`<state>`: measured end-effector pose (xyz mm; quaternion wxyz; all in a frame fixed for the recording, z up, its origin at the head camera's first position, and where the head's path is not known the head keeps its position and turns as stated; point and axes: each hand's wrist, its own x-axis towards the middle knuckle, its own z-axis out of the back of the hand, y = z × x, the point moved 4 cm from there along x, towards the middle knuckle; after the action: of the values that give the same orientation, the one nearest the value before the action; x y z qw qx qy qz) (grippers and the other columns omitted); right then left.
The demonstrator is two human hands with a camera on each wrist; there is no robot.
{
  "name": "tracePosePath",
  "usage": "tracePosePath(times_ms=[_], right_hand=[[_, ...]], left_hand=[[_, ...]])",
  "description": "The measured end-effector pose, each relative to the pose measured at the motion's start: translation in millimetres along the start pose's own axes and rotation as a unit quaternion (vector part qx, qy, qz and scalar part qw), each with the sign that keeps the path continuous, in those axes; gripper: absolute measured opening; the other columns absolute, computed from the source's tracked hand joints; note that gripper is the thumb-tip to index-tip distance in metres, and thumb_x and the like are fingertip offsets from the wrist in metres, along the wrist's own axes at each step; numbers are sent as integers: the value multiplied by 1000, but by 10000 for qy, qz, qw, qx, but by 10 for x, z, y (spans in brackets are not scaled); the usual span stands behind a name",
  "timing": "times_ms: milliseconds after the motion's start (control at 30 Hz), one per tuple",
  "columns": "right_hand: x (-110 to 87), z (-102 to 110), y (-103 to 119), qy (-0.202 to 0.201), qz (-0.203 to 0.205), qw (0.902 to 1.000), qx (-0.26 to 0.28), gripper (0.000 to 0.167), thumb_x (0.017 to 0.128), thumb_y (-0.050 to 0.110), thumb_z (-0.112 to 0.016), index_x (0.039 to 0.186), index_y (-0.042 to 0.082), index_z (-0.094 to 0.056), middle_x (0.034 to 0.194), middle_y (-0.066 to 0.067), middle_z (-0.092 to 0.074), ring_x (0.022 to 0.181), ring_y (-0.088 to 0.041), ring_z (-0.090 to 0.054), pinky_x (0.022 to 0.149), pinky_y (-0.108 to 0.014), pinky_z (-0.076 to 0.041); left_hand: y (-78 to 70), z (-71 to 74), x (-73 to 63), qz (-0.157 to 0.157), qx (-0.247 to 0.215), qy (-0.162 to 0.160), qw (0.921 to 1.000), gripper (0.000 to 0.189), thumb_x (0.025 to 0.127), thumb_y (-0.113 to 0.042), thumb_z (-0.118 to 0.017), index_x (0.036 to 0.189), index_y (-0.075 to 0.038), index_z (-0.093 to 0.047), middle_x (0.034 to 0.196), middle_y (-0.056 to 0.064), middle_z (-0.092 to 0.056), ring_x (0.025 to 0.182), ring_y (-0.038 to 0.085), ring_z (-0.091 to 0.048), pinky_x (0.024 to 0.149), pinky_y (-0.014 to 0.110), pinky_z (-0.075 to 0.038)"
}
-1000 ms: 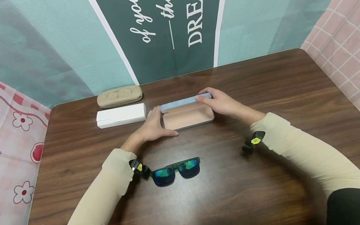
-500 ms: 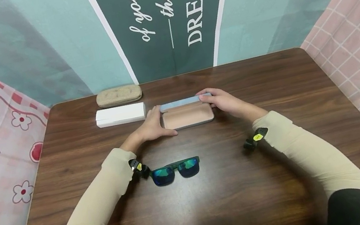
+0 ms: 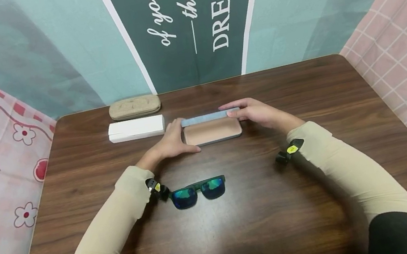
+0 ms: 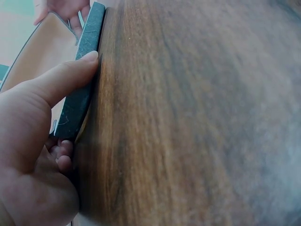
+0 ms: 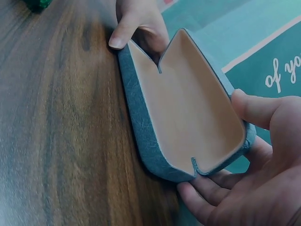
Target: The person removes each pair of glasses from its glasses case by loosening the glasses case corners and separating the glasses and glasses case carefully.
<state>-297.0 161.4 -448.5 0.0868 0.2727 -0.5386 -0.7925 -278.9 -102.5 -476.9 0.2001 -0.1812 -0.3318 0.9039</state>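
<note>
An open blue glasses case (image 3: 212, 131) with a beige lining lies on the table, its lid raised at the back. My left hand (image 3: 173, 143) grips the case's left end, and in the left wrist view the thumb lies along the front wall (image 4: 77, 99). At the right end, my right hand (image 3: 260, 113) holds the lid, thumb on its edge and other fingers behind and below, as the right wrist view shows. Inside the case (image 5: 188, 103) only bare lining shows. Dark sunglasses (image 3: 199, 192) with blue-green lenses rest on the table nearer to me.
A white oblong box (image 3: 136, 129) sits left of the case, close to my left hand. Behind it lies a beige fabric glasses case (image 3: 134, 107), closed. The wooden table (image 3: 302, 86) ends at a printed cloth backdrop (image 3: 189, 25).
My right hand has slid slightly right along the lid, its fingers now further toward the corner. The left hand, case and sunglasses stay where they were.
</note>
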Motion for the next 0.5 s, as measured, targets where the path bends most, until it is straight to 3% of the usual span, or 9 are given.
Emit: tracePosePath(times_ms=[267, 500], right_hand=[[-55, 28, 41, 8, 248, 9983, -526, 47, 100, 26, -65, 144, 11, -59, 153, -14, -48, 139, -31, -41, 118, -56, -26], [-83, 20, 58, -35, 214, 9965, -809, 46, 100, 25, -67, 143, 12, -60, 153, -14, -48, 141, -32, -40, 119, -57, -23]], left_hand=[[12, 32, 6, -186, -75, 121, 9997, 96, 77, -30, -89, 148, 0, -32, 141, 18, -43, 129, 32, -35, 111, 48, -34], [15, 54, -10, -281, -199, 258, 9991, 93, 77, -22, -88, 148, 0, -32, 142, 20, -43, 133, 35, -33, 113, 50, -32]])
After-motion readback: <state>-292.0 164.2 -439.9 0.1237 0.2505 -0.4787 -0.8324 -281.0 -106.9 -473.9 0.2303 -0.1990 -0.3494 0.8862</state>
